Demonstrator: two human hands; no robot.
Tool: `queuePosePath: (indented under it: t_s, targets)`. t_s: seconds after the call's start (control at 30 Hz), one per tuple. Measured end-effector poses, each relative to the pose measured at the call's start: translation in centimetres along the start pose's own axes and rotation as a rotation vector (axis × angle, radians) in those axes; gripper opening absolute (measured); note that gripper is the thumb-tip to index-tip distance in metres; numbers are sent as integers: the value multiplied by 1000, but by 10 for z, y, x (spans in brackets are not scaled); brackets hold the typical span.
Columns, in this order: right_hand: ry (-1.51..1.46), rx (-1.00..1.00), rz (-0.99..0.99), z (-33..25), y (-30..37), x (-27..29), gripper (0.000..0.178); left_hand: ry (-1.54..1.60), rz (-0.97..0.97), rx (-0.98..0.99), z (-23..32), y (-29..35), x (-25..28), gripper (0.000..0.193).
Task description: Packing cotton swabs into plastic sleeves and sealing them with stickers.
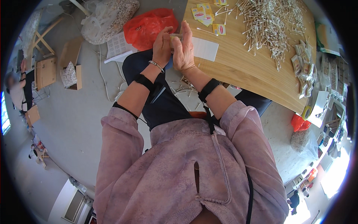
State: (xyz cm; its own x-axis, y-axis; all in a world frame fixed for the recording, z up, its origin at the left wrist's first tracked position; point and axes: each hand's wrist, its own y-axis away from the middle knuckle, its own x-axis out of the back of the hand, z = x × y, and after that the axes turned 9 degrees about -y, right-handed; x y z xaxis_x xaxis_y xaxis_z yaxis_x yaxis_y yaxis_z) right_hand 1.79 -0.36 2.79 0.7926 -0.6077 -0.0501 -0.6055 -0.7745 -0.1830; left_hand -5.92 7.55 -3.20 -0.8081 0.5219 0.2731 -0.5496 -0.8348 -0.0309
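Cardboard boxes [71, 74] are sitting on the grey floor at far left; a clear bag [106, 18] and a red plastic bag [149, 26] are lying nearer. Left hand [162, 46] and right hand [183, 48] are pressing palm to palm, clamping a bundle of cotton swabs [176, 36] between them, its long axis running across from palm to palm. A heap of loose swabs [268, 26], thin and pale, is spreading over the wooden table [242, 71] to the right, nearer the right hand; small yellow packets [304, 69] are lining the table's edge.
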Motion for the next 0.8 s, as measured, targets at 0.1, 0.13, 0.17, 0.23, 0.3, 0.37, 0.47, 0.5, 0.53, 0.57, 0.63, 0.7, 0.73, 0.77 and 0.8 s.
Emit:
queuePosePath:
  t_s: [0.1,0.13,0.17,0.23,0.3,0.37,0.47,0.5,0.53,0.57,0.63,0.7,0.73,0.77,0.8]
  targets:
    - [1,-6,2,5,-3,1,70,57,-30,26,1,-2,-4,42]
    - [4,9,14,8,-3,2,70,90,-45,41,1,-3,-6,41]
    - [47,27,3,9,-3,4,71,93,-55,23,1,-4,-8,41]
    - [96,37,-15,10,-2,-2,73,193,-47,-2,-8,-2,-4,38]
    - [96,39,-38,8,-1,-5,73,199,-71,0,-13,-2,3,37]
    - [62,45,-83,9,-3,-5,68,316,-132,66,-16,-6,11,36]
    - [540,347,11,40,-15,39,52,-332,34,-145,20,-9,-5,30]
    - [648,276,58,28,-18,44,46,-351,58,-128,23,-5,7,30]
    - [762,206,105,10,-23,51,40,-490,189,-241,25,-6,16,27]
    - [889,187,161,4,-26,62,36,-616,302,-364,30,-7,16,26]
    - [1019,168,218,4,-29,83,33,-635,334,-412,47,-5,9,28]
    - [1031,57,34,5,-31,95,24,-622,333,-528,62,-1,-1,31]
    - [1028,58,29,6,-32,97,24,-625,336,-526,67,5,-9,31]
    - [1029,52,6,6,-34,98,20,-608,212,-521,73,13,-19,32]
    - [1030,46,-17,6,-34,100,17,-589,87,-514,78,20,-30,33]
